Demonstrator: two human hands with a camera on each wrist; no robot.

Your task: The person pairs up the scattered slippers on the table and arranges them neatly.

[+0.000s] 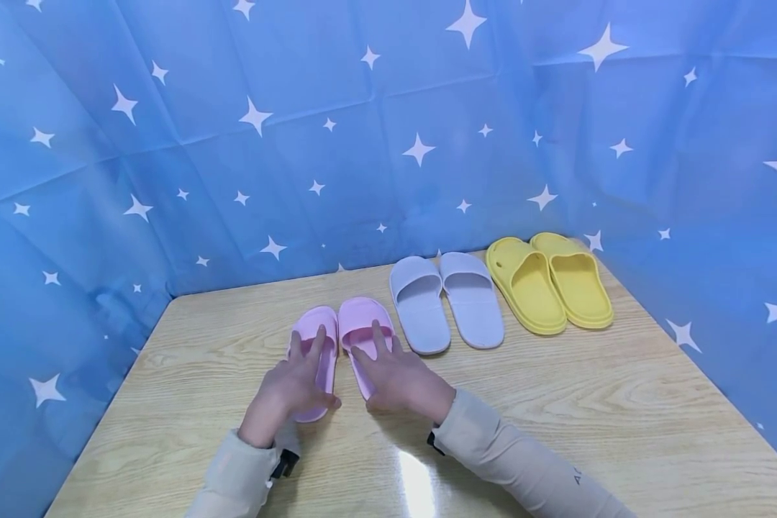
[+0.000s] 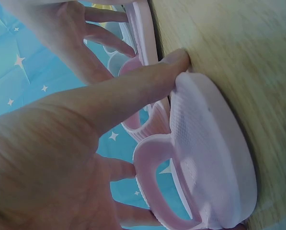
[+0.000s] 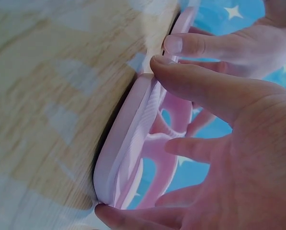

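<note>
Two pink slippers stand side by side on the table, toes toward the back. Over the left pink slipper (image 1: pixel 315 320) my left hand (image 1: pixel 294 383) is spread and grips it by the edges. In the left wrist view its thumb (image 2: pixel 147 79) touches the heel end, while other fingers reach the strap and the far side. My right hand (image 1: pixel 401 375) holds the right pink slipper (image 1: pixel 365 312) the same way. The right wrist view shows that thumb (image 3: pixel 190 79) at the heel and a fingertip at the sole's opposite edge.
Right of the pink pair lie pale lavender slippers (image 1: pixel 473 306), then yellow slippers (image 1: pixel 573 277) near the back right corner. All rest on a wooden table (image 1: pixel 557 403). Blue cloth (image 1: pixel 337 165) with white stars rises behind and along both sides.
</note>
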